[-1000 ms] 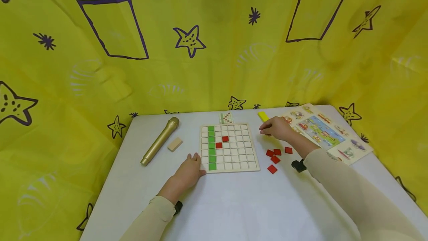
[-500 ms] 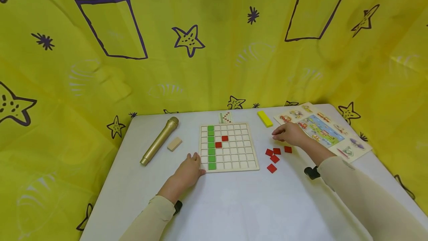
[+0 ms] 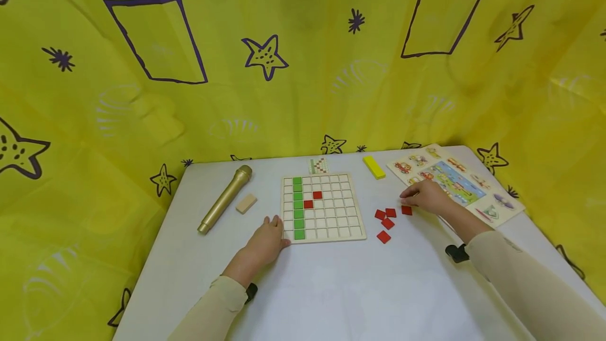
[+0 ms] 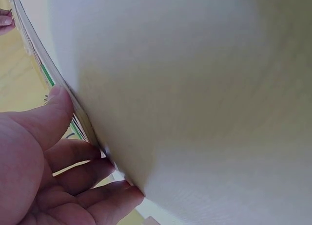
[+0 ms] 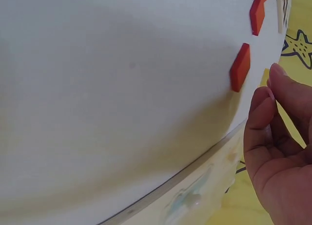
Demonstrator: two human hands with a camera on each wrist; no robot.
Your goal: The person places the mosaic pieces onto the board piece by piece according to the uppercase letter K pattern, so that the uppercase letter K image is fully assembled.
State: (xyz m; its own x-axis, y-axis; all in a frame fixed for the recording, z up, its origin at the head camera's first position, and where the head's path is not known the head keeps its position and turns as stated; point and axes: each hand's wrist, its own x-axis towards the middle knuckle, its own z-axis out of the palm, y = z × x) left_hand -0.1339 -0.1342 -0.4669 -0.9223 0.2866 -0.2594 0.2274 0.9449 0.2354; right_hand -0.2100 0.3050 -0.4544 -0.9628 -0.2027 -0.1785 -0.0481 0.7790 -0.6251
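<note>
A wooden grid board (image 3: 333, 220) lies on the white table. A column of green tiles (image 3: 298, 205) fills one of its left columns, and two red tiles (image 3: 317, 194) sit diagonally beside it. My left hand (image 3: 266, 241) holds the board's near left corner, thumb (image 4: 59, 101) along the front edge and fingers along the side. To the right, my right hand (image 3: 428, 197) hovers over a single red tile (image 3: 406, 210), thumb and forefinger close together with nothing between them. In the right wrist view that red tile (image 5: 240, 69) lies on the table, apart from the fingertips.
Several loose red tiles (image 3: 387, 223) lie right of the board. A pattern card (image 3: 318, 166) and a yellow block (image 3: 374, 167) lie behind. At the right is a picture puzzle board (image 3: 497, 209). A gold microphone (image 3: 224, 201) and a plain wooden block (image 3: 246, 203) lie left.
My right hand has moved right and toward me, from beside the yellow block to the outermost loose red tile. The left hand stays at the board's corner.
</note>
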